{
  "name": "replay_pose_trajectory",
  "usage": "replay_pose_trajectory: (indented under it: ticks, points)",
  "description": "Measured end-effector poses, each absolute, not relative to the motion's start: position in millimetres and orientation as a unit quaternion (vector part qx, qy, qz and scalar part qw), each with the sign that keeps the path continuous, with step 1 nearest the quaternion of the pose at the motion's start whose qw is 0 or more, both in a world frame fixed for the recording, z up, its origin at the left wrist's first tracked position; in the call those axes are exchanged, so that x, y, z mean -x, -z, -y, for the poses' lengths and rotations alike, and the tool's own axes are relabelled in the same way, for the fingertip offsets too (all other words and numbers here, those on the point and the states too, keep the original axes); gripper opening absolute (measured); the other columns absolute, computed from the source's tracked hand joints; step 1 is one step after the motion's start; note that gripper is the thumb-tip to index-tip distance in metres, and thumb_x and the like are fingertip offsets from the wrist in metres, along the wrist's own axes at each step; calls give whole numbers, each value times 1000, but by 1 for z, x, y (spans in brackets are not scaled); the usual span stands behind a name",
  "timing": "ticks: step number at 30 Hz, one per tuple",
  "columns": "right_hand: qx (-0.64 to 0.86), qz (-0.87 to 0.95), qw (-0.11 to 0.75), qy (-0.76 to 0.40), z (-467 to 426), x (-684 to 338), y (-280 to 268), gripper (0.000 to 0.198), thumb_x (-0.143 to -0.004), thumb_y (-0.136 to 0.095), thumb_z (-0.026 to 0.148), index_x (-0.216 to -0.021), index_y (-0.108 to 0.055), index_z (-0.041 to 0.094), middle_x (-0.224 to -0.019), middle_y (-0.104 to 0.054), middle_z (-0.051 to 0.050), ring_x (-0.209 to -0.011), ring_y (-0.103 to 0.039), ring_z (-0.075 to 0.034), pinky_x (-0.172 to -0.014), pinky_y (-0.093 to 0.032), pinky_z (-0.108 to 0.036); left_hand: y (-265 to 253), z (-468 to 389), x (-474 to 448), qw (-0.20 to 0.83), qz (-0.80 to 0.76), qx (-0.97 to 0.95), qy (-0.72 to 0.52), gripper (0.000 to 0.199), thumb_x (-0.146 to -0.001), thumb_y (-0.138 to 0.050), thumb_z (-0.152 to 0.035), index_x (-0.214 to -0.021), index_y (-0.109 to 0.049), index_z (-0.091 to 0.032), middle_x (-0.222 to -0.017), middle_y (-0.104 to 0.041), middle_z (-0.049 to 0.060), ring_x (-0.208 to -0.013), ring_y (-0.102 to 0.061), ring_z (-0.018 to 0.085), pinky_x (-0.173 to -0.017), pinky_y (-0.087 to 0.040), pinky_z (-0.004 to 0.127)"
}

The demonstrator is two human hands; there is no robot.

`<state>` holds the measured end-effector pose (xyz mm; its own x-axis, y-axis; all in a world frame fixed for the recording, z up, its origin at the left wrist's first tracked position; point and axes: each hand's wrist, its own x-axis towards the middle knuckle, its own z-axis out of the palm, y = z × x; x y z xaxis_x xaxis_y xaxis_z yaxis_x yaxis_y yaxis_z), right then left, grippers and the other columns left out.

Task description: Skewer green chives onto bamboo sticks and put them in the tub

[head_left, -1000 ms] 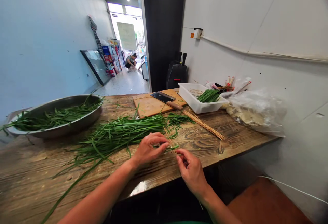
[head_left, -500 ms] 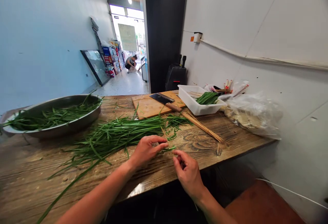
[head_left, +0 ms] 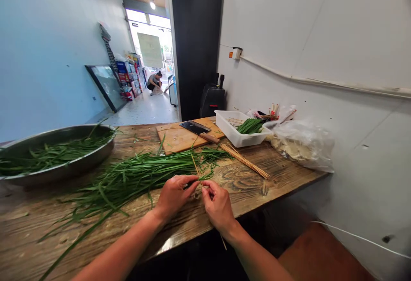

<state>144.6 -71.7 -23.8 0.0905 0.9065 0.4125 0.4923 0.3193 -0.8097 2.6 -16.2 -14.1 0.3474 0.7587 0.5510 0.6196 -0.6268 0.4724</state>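
At the centre of the frame, 1 skewer point(head_left: 195, 164) is pinched between the thumb and fingers of the right hand point(head_left: 218, 206), its upper end slanted toward the upper left. The left hand point(head_left: 173, 195) is held just beside it, thumb and forefinger almost met; whether anything is gripped there cannot be told. A green bit point(head_left: 204, 177) is seen by the fingertips of the 2 hands. Left of centre, greens point(head_left: 141, 171) are heaped on the table point(head_left: 244, 193); more are held in a basin point(head_left: 96, 156) at the left edge. Above centre, a cleaver point(head_left: 194, 127) is laid on a board point(head_left: 173, 139), its handle pointed toward a skewer bundle point(head_left: 248, 163). A white box point(head_left: 245, 141) is set right of the board.
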Motion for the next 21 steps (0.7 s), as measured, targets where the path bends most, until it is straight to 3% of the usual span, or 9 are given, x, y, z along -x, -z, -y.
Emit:
replay_pose_trajectory:
  ticks: [7, 16, 21]
  points:
    - [528, 639, 510, -230, 69, -141, 29, 25, -83, -41, 24, -96, -60, 14, -70, -66, -5, -64, -61, -16, -59, -46, -23, 10, 22, -5, 82, -410, -818, -394, 13, -75, -55, -25, -80, -65, -20, -78, -68, 2, -73, -60, 14, -70, -45, 26]
    - [508, 635, 518, -265, 78, -145, 30, 32, -82, -44, 35, -98, -61, 14, -88, -67, -11, -74, -63, -19, -66, -50, -28, 13, 23, -3, 107, -426, -792, -425, 12, -75, -53, -22, -77, -64, -19, -77, -67, 2, -73, -59, 14, -70, -44, 25]
    - [509, 637, 451, -362, 113, -165, 36, 42, -75, -48, 53, -87, -66, 17, -66, -65, -8, -60, -61, -19, -58, -49, -28, 12, 17, 5, 108, -464, -769, -427, 13, -75, -52, -22, -77, -64, -18, -77, -66, 3, -73, -59, 14, -70, -43, 26]
